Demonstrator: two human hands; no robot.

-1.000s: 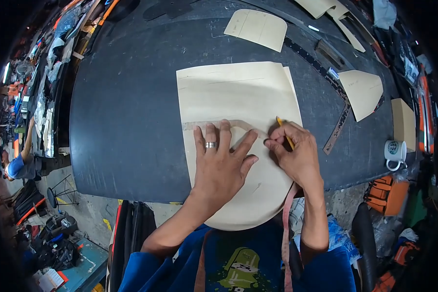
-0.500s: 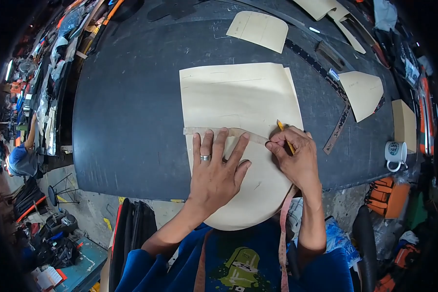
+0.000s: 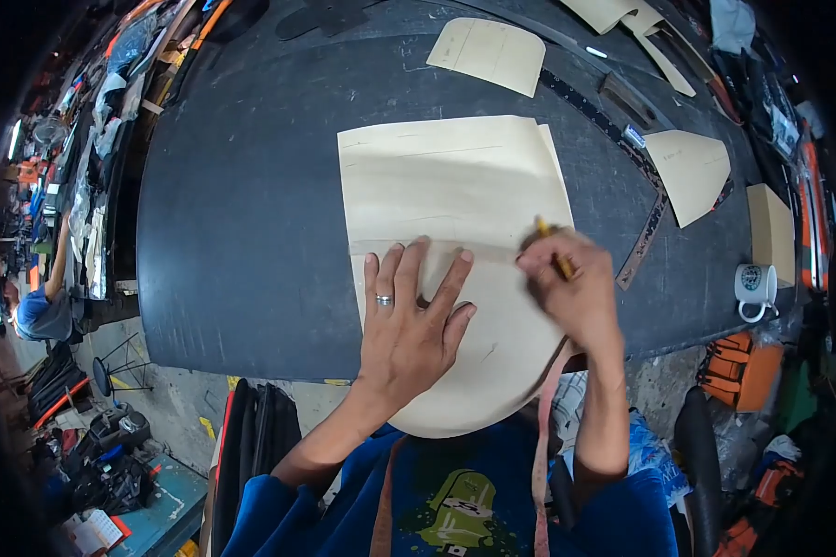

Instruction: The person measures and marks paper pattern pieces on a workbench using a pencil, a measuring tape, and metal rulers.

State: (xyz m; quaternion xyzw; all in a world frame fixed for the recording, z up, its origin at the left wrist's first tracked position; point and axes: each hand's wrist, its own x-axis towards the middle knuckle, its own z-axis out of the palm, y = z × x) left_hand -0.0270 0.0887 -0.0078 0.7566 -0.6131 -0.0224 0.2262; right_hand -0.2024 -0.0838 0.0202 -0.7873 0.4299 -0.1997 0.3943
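A large cream paper sheet with a rounded near end lies on the dark table, faint pencil lines across it. Across its middle runs a thin see-through strip that looks like a flexible clear ruler. My left hand, a ring on one finger, is spread flat on the sheet, fingertips on the strip. At the strip's right end, my right hand is closed around a yellow pencil, slightly blurred. Whether its fingers also touch the strip is unclear. A pink measuring tape hangs down my front.
On the dark table are a rounded paper piece, another paper piece, a black metal square and a white mug. A cardboard box stands at the right. Another person is far left.
The strip, bowed up at its right end before, now lies flatter against the sheet. My right hand has shifted slightly right, still with the pencil; my left hand stays almost in place.
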